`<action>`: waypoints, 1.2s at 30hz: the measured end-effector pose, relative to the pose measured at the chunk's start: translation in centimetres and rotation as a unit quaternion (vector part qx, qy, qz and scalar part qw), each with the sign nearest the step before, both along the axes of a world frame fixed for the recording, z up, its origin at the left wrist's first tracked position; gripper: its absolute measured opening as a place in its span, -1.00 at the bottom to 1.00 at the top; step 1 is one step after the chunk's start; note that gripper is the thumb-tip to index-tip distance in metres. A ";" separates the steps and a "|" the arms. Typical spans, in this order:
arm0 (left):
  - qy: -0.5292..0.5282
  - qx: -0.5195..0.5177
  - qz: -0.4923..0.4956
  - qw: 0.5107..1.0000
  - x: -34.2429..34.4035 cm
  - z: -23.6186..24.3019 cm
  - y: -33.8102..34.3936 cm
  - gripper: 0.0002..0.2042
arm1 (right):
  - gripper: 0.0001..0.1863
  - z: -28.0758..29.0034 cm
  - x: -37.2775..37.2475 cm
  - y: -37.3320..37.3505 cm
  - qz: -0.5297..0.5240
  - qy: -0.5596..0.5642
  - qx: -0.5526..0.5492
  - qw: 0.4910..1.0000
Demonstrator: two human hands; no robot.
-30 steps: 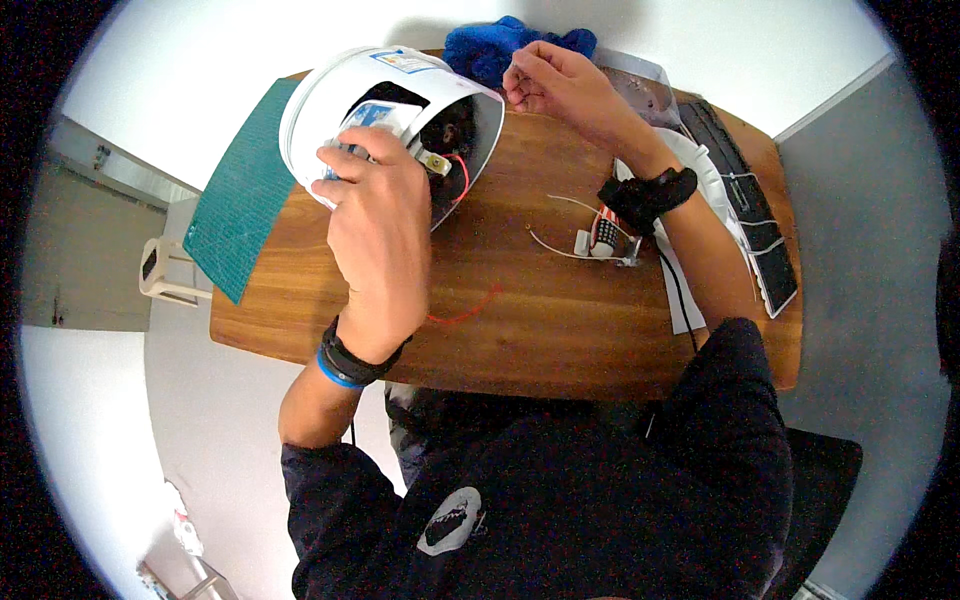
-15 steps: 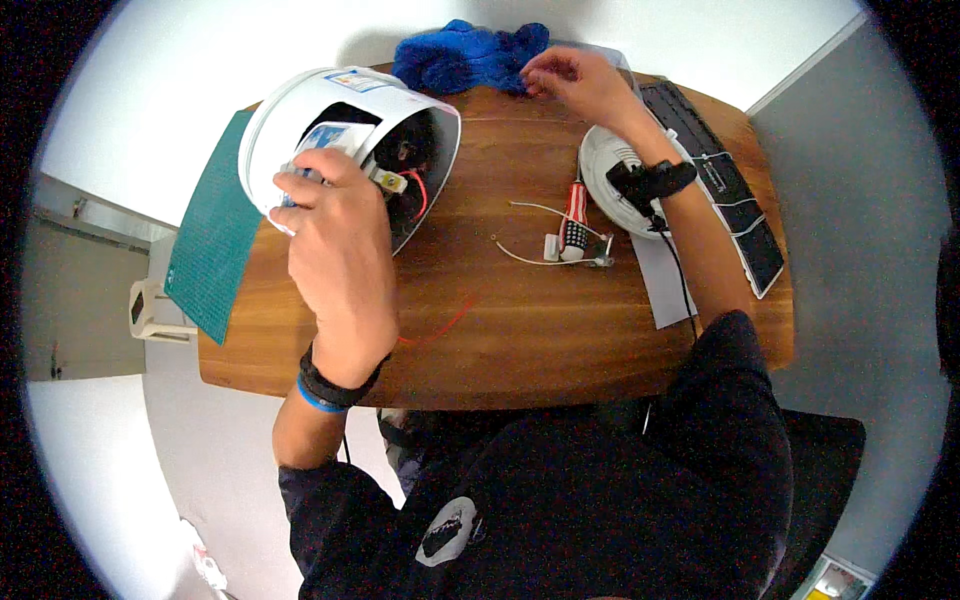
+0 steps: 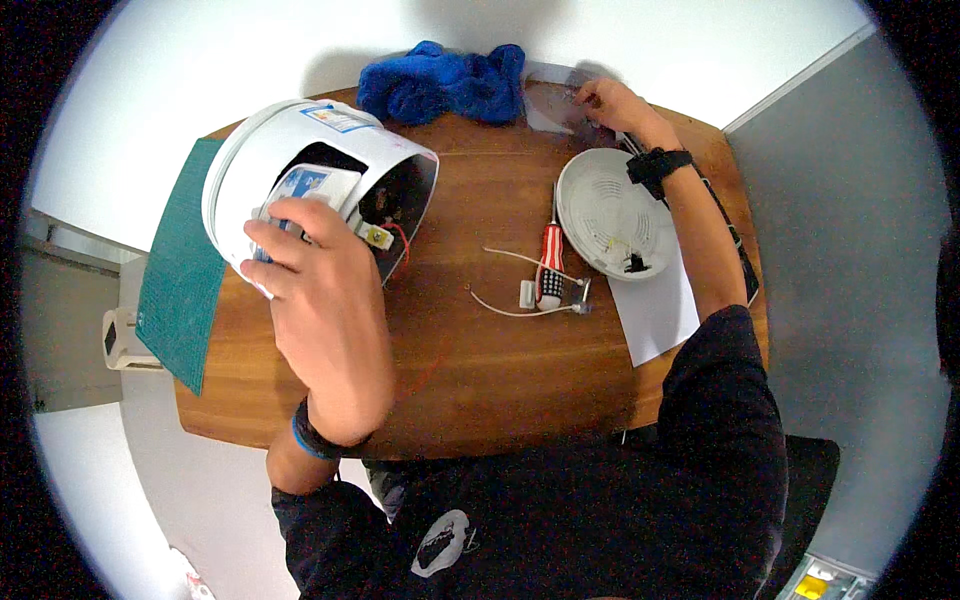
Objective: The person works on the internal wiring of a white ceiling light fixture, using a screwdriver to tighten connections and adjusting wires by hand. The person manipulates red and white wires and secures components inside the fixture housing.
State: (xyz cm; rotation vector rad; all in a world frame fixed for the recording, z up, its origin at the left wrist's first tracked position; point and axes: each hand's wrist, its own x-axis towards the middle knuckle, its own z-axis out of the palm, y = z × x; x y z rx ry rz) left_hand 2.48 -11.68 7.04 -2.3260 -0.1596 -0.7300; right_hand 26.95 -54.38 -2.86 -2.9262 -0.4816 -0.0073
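1. Crowding the back of the wooden table [image 3: 480, 410], a blue cloth [image 3: 440, 85] lies bunched against the wall, with a clear plastic item [image 3: 548, 105] just beside it.
2. To the left, a green mat [image 3: 180, 270] runs partly behind the white housing [image 3: 385, 150]; to the right, a round white cover [image 3: 610, 210] lies partly over a sheet of white paper [image 3: 655, 315].
3. Between housing and cover are a screwdriver [image 3: 551, 255] with a red-and-white striped handle, a pale wire [image 3: 525, 313] and a small white block [image 3: 527, 294]. A thin red wire lies faintly near the front.
4. The right forearm hides much of a black strip at the table's right edge.
5. The right hand [image 3: 625, 112] is at the plastic item, fingers bent inward; whether it grips anything cannot be told.
6. The left hand [image 3: 325, 300] covers the housing's near side, half closed, fingertips against a white-and-blue piece [image 3: 318, 182]; its thumb is hidden, so a firm grip cannot be confirmed.
7. The housing, at the table's left, is tilted and rounded, with a dark side opening, a blue-edged label, and a dark open end showing a yellowish part and red wire.
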 end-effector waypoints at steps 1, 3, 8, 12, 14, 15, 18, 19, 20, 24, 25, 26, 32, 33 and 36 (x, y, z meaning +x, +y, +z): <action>0.004 -0.002 0.002 1.000 -0.1 0.1 0.0 -0.72 | -0.73 0.0 0.4 0.6 0.018 -0.020 0.000 1.000; 0.013 -0.007 0.005 1.000 -0.1 0.4 -0.1 -0.72 | -0.75 -0.1 1.0 1.4 0.051 -0.058 0.001 0.997; 0.024 0.000 -0.007 1.000 -0.2 0.6 0.0 -0.72 | -0.78 -3.3 5.1 -1.2 0.105 -0.063 -0.002 0.992; 0.014 0.007 -0.007 1.000 -0.1 0.5 0.0 -0.73 | -0.85 -3.3 6.5 -0.9 0.034 0.026 0.049 0.998; 0.011 -0.010 -0.005 1.000 -0.2 0.6 -0.3 -0.73 | -0.88 -2.9 6.5 -0.8 0.055 0.015 0.027 0.998; 0.009 -0.018 -0.003 1.000 -0.2 0.7 -0.4 -0.73 | -0.89 -2.3 6.1 -0.5 0.092 -0.014 -0.005 0.996; 0.003 -0.004 -0.017 1.000 0.0 0.8 -0.2 -0.73 | -0.87 0.7 4.5 0.9 0.095 -0.016 -0.071 0.993; 0.000 -0.010 -0.023 1.000 0.0 0.9 -0.2 -0.73 | -0.86 2.1 3.3 1.8 0.078 -0.003 -0.085 0.993; -0.003 -0.014 -0.032 0.999 0.1 1.0 -0.3 -0.72 | -0.85 3.2 1.9 2.7 0.052 -0.013 -0.063 0.997; 0.006 -0.018 -0.047 0.999 -0.2 1.4 0.3 -0.73 | -0.79 6.8 -5.2 8.7 0.057 -0.052 0.080 0.994; 0.015 -0.017 -0.047 0.999 -0.1 1.4 0.2 -0.73 | -0.77 7.1 -7.4 10.6 0.083 -0.057 0.126 0.987; 0.013 -0.022 -0.057 0.998 0.0 1.5 0.2 -0.74 | -0.78 7.6 -9.5 12.4 0.130 -0.013 0.195 0.972; 0.022 0.006 -0.109 0.994 0.0 1.9 1.5 -0.77 | -0.83 5.4 -17.6 22.3 0.253 0.067 0.442 0.858; 0.024 0.011 -0.115 0.993 -0.1 2.0 1.7 -0.78 | -0.83 4.9 -17.8 23.3 0.242 0.055 0.456 0.855; 0.029 0.028 -0.125 0.991 -0.1 2.2 2.3 -0.80 | -0.82 4.4 -17.9 25.4 0.211 0.027 0.481 0.850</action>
